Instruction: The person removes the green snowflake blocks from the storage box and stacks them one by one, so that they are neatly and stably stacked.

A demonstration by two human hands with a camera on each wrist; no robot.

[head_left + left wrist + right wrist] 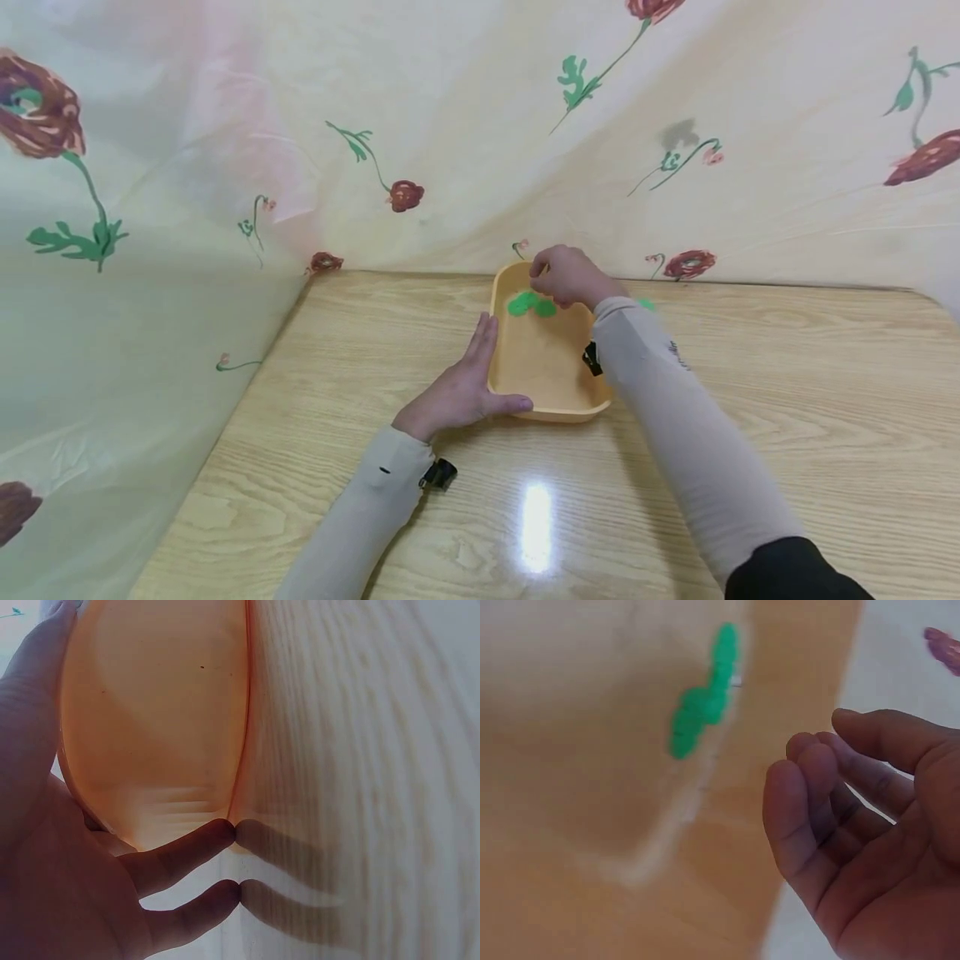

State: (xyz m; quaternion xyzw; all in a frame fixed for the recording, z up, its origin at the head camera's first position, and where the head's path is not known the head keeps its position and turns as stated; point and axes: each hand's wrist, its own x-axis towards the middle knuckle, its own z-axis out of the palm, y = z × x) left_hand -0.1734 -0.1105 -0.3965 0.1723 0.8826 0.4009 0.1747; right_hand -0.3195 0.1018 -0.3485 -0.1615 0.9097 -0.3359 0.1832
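An orange plastic bin [546, 362] sits on the table, with several flat green discs [519, 305] on its floor at the far end. My left hand [463, 387] rests against the bin's near left corner, fingers straight along the side and thumb over the near rim. In the left wrist view, two fingertips touch the table beside the bin wall [157, 690]. Over the bin's far right end hovers my right hand [570, 277]. Its fingers are loosely bent, and the right wrist view shows nothing between them and the thumb. The green discs [697, 712] appear beyond, apart from that hand.
A green piece [647, 305] lies on the wooden table [787, 375] right of the bin, partly hidden by the right sleeve [667, 400]. Flower-patterned sheeting [480, 100] rises behind the table and along its left. Small black devices [441, 474] are strapped at the wrists.
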